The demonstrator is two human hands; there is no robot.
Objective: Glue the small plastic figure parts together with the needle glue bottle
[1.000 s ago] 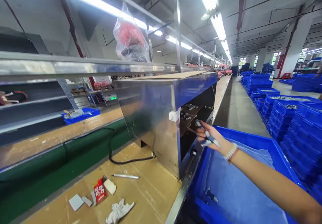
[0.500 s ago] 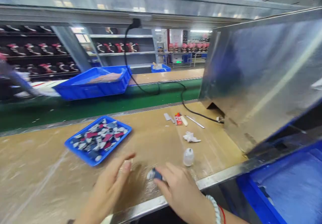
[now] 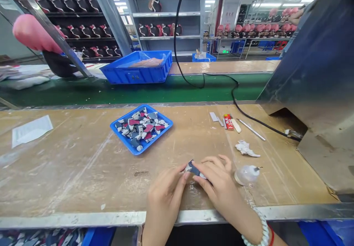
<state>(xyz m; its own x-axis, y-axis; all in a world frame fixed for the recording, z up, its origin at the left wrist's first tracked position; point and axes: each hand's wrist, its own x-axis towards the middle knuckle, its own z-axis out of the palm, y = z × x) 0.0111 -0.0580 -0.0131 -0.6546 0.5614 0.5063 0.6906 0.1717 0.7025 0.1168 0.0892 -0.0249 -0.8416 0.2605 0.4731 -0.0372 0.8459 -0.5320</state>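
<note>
A small dark blue-grey and white piece is held just above the table's near edge, between the fingertips of both hands. My left hand pinches its left end between thumb and forefinger. At the other end, my right hand grips it with thumb and forefinger, its other fingers curled behind. Beside my right hand is a translucent squeeze bottle, its thin tip pointing right. A blue tray ahead to the left holds many small pieces in dark blue-grey, white and dark red.
Crumpled white tissue, a red box and a silver pen-like tool lie at the right. A black cable runs to a metal housing. A green strip and a large blue bin are beyond the table.
My left hand, apart before, has come to the piece and now pinches it together with my right hand. The camera view has turned. The bottle now appears tilted rightward.
</note>
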